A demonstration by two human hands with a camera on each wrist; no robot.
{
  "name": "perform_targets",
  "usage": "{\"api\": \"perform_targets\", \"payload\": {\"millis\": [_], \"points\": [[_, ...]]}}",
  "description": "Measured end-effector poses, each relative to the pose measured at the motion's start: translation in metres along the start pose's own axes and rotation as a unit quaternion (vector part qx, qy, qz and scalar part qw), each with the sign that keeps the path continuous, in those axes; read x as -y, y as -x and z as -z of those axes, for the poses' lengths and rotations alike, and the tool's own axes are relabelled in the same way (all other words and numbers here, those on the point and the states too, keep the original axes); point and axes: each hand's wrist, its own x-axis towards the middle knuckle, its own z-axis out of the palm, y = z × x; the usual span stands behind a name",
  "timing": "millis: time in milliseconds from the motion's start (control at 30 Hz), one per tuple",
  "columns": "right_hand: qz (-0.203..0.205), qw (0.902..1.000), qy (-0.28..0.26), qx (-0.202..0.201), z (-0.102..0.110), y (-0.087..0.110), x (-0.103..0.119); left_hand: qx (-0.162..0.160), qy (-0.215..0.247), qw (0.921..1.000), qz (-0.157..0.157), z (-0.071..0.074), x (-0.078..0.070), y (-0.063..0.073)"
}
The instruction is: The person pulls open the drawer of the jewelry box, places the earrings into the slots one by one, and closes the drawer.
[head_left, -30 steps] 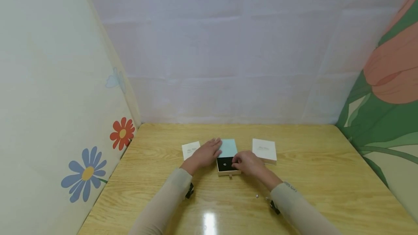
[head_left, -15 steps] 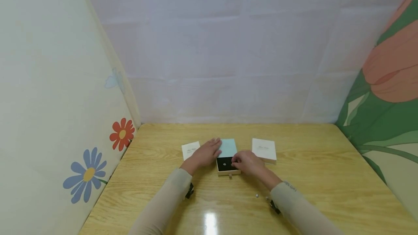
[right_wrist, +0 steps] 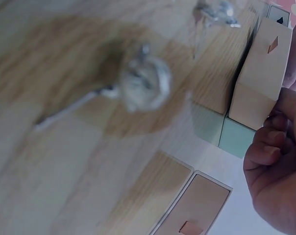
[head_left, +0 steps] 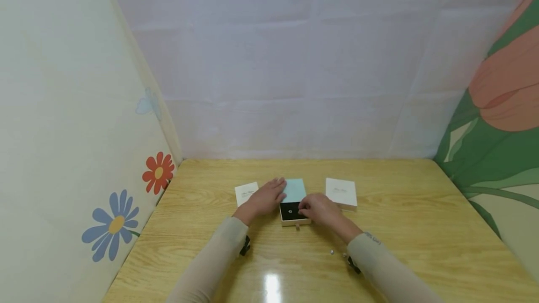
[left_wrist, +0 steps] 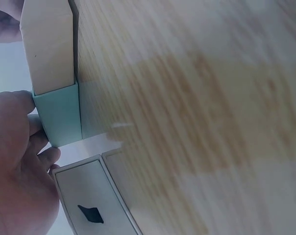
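A small jewellery box lies in the middle of the head view. Its mint sleeve (head_left: 296,190) is at the back, and the cream drawer (head_left: 294,223) is pulled out towards me. A shiny earring (head_left: 290,211) sits on the drawer's black lining. My left hand (head_left: 265,198) rests on the sleeve's left side with fingers extended. My right hand (head_left: 322,209) reaches over the drawer's right side, fingers curled and tips at the lining; whatever is between them is hidden. Close in the right wrist view lies a loose stud earring (right_wrist: 145,83), with another earring (right_wrist: 217,13) beyond it.
A white printed card (head_left: 246,192) lies left of the box, partly behind my left hand. To the right stands a closed white box (head_left: 341,192). The wooden table (head_left: 391,186) ends at a white cloth backdrop (head_left: 294,83), with floral panels on both sides.
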Motion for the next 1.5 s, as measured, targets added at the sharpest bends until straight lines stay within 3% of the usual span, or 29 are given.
{"api": "perform_targets", "payload": {"millis": [833, 1100, 1500], "points": [[0.000, 0.9995, 0.030, -0.006, -0.0030, -0.0012, 0.0033, 0.005, 0.005, 1.0000, 0.006, 0.0024, -0.0007, 0.0018], [-0.021, 0.9997, 0.015, 0.004, 0.0013, -0.0016, 0.0060, 0.006, 0.000, 1.0000, 0.005, 0.0033, -0.0008, 0.0019], [-0.030, 0.9994, -0.001, -0.017, 0.0019, 0.0039, 0.0069, 0.003, 0.006, 1.0000, 0.005, 0.0049, -0.0027, 0.0028]]}}
